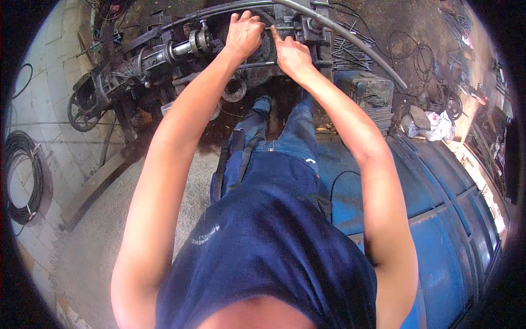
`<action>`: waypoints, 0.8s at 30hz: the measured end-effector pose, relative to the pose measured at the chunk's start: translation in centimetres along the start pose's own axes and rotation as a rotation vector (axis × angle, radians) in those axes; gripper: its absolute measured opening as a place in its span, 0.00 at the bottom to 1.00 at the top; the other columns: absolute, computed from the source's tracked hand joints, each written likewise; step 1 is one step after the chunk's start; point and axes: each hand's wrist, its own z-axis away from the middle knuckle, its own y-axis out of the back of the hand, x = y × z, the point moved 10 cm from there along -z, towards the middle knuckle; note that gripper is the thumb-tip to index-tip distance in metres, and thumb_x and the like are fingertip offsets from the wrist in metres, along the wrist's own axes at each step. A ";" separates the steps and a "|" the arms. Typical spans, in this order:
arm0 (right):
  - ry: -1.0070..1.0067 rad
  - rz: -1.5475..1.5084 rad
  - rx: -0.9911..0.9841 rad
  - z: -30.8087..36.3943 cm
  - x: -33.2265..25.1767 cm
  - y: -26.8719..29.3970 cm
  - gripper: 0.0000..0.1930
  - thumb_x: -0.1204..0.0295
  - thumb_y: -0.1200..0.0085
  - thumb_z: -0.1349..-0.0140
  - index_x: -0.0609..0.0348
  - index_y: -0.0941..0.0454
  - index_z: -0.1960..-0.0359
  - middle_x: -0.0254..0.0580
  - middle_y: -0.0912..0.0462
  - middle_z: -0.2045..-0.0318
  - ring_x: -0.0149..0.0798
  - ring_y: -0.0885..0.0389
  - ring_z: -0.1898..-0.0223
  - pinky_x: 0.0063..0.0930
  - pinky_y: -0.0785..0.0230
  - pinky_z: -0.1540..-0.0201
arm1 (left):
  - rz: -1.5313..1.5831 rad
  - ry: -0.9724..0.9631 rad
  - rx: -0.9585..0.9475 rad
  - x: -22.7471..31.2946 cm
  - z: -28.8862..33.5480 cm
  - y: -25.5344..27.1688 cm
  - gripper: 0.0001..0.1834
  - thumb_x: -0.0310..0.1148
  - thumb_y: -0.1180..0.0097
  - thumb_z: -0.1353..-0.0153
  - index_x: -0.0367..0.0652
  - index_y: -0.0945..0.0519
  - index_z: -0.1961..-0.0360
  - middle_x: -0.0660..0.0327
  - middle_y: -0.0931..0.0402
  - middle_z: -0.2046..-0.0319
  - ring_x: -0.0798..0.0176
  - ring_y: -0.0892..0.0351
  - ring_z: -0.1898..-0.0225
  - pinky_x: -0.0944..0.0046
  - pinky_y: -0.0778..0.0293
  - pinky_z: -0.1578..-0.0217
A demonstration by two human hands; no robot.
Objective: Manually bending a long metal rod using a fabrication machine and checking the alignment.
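Observation:
At the top centre, both my hands reach over a dark, greasy lathe-like machine (pixel 159 57). My left hand (pixel 245 36) is closed, its fingers curled over toward the far side; whatever they grip is hidden beneath them. Just right of it is my right hand (pixel 291 53), its index finger stretched out to a thin metal rod (pixel 285 28) and its other fingers partly bent. That rod runs sideways across the machine between the hands and a dark metal block (pixel 313 28). Left of my hands sits a round, shiny chuck-like part (pixel 200 41).
A spoked handwheel (pixel 85 109) is at the machine's left end. A long curved pipe (pixel 364 46) arcs over a pile of metal rods (pixel 348 52) at right. A blue metal sheet (pixel 438 257) lies lower right, and a coil of black cable (pixel 34 181) at far left.

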 end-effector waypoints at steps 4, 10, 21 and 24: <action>0.038 0.023 -0.014 0.5 -0.3 -0.2 0.32 0.74 0.54 0.41 0.50 0.38 0.31 0.56 0.18 0.65 0.49 0.14 0.64 0.43 0.20 0.61 | 0.004 0.011 0.004 -0.3 0.2 -0.3 0.07 0.33 0.43 0.51 0.49 0.14 0.72 0.65 0.20 0.68 0.60 0.25 0.57 0.52 0.35 0.55; -0.373 -1.382 -0.046 0.6 2.3 -4.1 0.38 0.77 0.46 0.46 0.54 0.42 0.30 0.45 0.18 0.72 0.36 0.21 0.80 0.31 0.26 0.75 | -0.007 0.006 -0.002 -0.1 0.1 -0.2 0.08 0.33 0.43 0.52 0.49 0.14 0.72 0.65 0.20 0.68 0.60 0.25 0.57 0.53 0.35 0.56; -0.416 -2.069 -0.061 -0.1 -1.7 -5.4 0.40 0.78 0.53 0.41 0.45 0.53 0.26 0.36 0.25 0.71 0.30 0.32 0.80 0.31 0.31 0.72 | 0.007 -0.005 0.071 -0.2 0.4 0.2 0.05 0.32 0.43 0.52 0.47 0.16 0.77 0.66 0.20 0.69 0.59 0.25 0.57 0.53 0.35 0.57; -0.416 -2.037 -0.022 0.7 -1.4 -6.0 0.36 0.76 0.53 0.39 0.48 0.47 0.28 0.35 0.25 0.71 0.31 0.31 0.79 0.32 0.30 0.70 | 0.004 0.003 0.090 -0.2 0.2 0.2 0.05 0.31 0.43 0.53 0.47 0.16 0.77 0.65 0.21 0.70 0.58 0.25 0.58 0.53 0.35 0.58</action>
